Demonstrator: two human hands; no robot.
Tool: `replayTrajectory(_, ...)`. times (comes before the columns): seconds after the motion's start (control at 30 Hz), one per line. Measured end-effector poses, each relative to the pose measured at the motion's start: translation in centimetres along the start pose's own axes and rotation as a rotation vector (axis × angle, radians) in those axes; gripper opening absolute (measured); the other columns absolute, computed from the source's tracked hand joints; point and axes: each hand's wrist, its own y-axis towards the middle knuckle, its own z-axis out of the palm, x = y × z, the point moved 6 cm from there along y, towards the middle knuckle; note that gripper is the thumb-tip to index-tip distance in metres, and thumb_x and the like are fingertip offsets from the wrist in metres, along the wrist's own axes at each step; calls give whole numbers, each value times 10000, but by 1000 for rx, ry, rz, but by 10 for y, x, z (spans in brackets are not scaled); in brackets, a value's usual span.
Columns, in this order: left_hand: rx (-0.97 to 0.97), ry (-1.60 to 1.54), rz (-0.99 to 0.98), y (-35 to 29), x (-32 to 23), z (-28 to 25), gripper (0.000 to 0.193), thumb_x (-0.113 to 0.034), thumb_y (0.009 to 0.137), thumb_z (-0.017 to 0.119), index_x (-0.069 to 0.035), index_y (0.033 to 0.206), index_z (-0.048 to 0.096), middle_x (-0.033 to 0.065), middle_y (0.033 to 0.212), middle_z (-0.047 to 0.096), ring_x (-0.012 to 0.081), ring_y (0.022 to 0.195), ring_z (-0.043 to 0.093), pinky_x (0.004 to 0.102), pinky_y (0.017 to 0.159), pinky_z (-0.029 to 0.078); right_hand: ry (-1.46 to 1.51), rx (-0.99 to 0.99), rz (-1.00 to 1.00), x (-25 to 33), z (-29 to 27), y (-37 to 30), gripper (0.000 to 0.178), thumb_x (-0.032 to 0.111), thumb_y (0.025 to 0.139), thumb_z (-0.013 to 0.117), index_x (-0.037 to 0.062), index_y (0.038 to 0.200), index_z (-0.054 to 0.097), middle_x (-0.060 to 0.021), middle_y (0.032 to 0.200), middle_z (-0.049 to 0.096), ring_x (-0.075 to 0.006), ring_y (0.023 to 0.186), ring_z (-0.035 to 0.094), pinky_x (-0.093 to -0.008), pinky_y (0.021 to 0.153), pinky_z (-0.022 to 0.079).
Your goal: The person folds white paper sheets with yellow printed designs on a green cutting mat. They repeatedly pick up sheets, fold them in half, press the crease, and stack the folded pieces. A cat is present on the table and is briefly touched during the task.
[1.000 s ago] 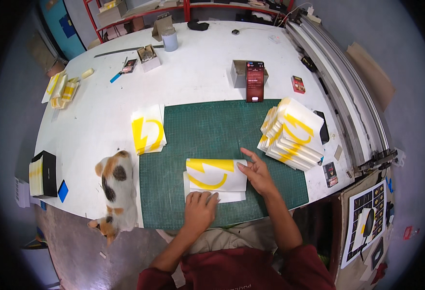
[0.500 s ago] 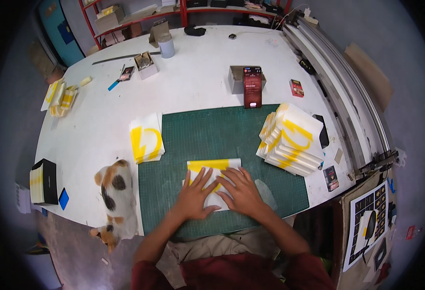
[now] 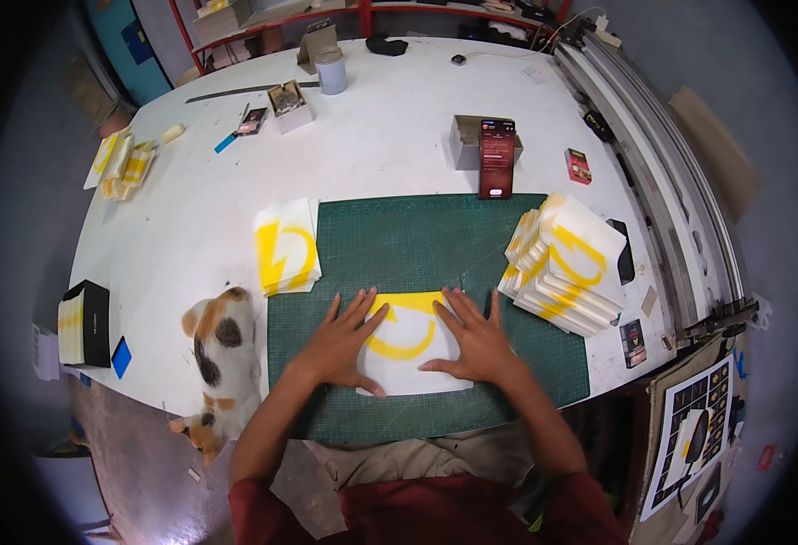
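Note:
A folded white sheet with a yellow print [image 3: 410,371] lies flat on the green cutting mat [image 3: 394,243] in front of me. Both palms are down on it. My left hand [image 3: 335,347] rests along its left edge with the fingers spread and the thumb near the lower left corner. Along the opposite side lies my right hand [image 3: 477,343], fingers also spread, thumb pointing inward across the sheet. Neither hand grips anything. A small pile of similar sheets [image 3: 288,247] sits at the mat's upper left, and a taller stack [image 3: 570,263] leans at its right.
A calico cat [image 3: 220,341] lies at the table's edge beside my left arm. A phone [image 3: 497,159] stands propped against a grey box beyond the mat. Along the right side runs a long metal rail [image 3: 662,163]. A black box of folded sheets [image 3: 94,322] stands far left.
My hands have moved apart from the middle of the sheet to its two sides. The sheet now shows more of its yellow curve. The view has shifted slightly.

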Motion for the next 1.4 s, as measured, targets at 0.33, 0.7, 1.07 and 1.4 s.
replayTrajectory(0.33, 88, 81, -33, 3, -16, -4, 1449, -759, 491, 823, 18, 1553, 218, 232, 1635, 186, 362, 1533, 151, 622, 1213, 102, -27, 78, 42, 2, 1, 1, 1069, 759, 727, 686, 43, 1484, 442, -163, 1624, 278, -317, 1514, 248, -740, 1136, -21)
replayTrajectory(0.7, 130, 98, -78, 1, -11, -8, 1527, -763, 435, 840, 12, 1566, 167, 222, 1648, 141, 349, 1539, 134, 605, 1217, 121, -27, 91, 53, 8, -3, 4, 1013, 680, 756, 710, 30, 1483, 435, -198, 1604, 297, -331, 1507, 258, -740, 1136, -19)
replayTrajectory(1.07, 130, 80, -101, 0, -9, -5, 1557, -725, 425, 864, 24, 1571, 123, 186, 1668, 99, 304, 1549, 114, 633, 1208, 105, 39, -83, 29, 44, 19, 32, 776, 502, 957, 572, 0, 1511, 364, -179, 1527, 446, -282, 1461, 371, -724, 1146, 22)
replayTrajectory(1.4, 168, 119, -141, 4, -13, -2, 1535, -696, 433, 878, 14, 1573, 134, 170, 1672, 91, 286, 1552, 102, 663, 1199, 93, -80, 4, -135, 116, 34, -48, 745, 519, 981, 517, -16, 1485, 399, -186, 1570, 374, -315, 1479, 327, -751, 1109, 153)
